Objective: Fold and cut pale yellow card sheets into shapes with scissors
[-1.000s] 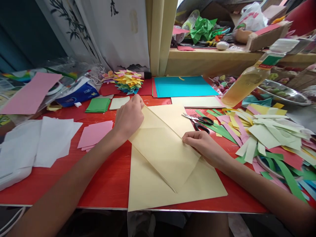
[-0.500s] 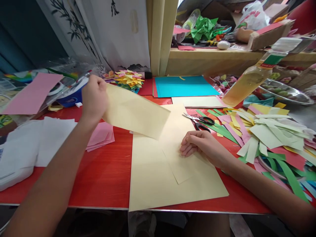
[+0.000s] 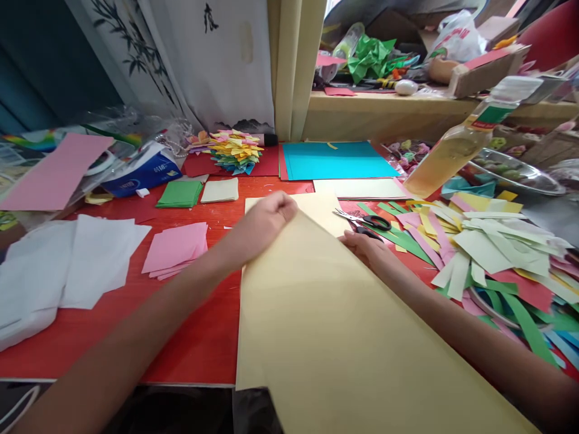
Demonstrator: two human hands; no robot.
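A large pale yellow sheet (image 3: 344,325) slants up from the table's front edge, its top corner pinched in my left hand (image 3: 274,214). My right hand (image 3: 362,244) is closed at the sheet's right edge, its fingers partly hidden behind the paper. More pale yellow paper (image 3: 316,208) lies flat beyond and under the raised sheet. Scissors with black handles (image 3: 373,223) rest just past my right hand, blades pointing left. Left of the sheet are small square stacks: pink (image 3: 176,250), green (image 3: 181,193) and cream (image 3: 220,190).
Paper strips and scraps (image 3: 506,241) are heaped at the right. Behind them a bottle (image 3: 452,150) leans beside a metal tray (image 3: 520,170). Blue sheets (image 3: 337,160) lie at the back. White sheets (image 3: 97,259) and a blue packet (image 3: 142,172) are at the left.
My left hand has moved right and slightly nearer. The small sheet it held up is no longer seen there; a large sheet is now raised. My right hand has moved up to its edge.
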